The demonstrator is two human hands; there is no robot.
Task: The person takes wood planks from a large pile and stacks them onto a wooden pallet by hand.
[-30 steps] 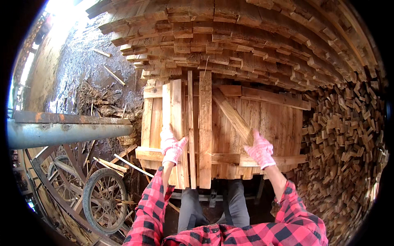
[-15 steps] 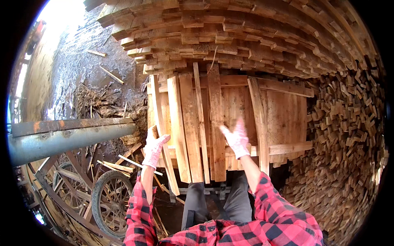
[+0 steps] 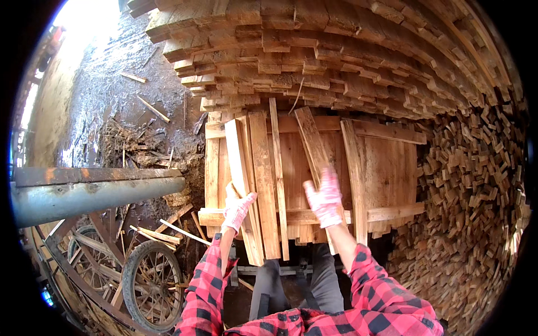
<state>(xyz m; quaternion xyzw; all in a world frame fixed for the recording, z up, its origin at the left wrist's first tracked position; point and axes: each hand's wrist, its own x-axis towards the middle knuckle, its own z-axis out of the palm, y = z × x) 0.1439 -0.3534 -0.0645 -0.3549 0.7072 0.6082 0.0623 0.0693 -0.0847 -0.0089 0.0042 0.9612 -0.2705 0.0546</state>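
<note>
Both of my hands wear pale pink-and-white gloves. My left hand [image 3: 237, 211] is closed around the leftmost slat [image 3: 237, 154], which leans against a neighbouring slat. Farther right, my right hand [image 3: 325, 200] grips a darker wooden board [image 3: 311, 133] that lies at a slant, its middle hidden under the glove. Between the hands lie a wide board [image 3: 262, 162] and a thin strip [image 3: 277, 168]. Another slat [image 3: 353, 162] rests to the right of my right hand. All of them lie across a wooden platform [image 3: 389, 159] with two crosswise rails.
A tall stack of boards [image 3: 269, 42] rises along the far side. To the right is a large pile of cut wood [image 3: 459, 196]. At the left are a grey-blue pipe [image 3: 101, 193], a spoked wheel [image 3: 151, 285] and wood scraps [image 3: 159, 235] on the wet ground [image 3: 123, 67].
My left hand has moved right, bringing the leftmost slat against its neighbour. My right hand has come onto the darker board, which has shifted right and turned aslant.
</note>
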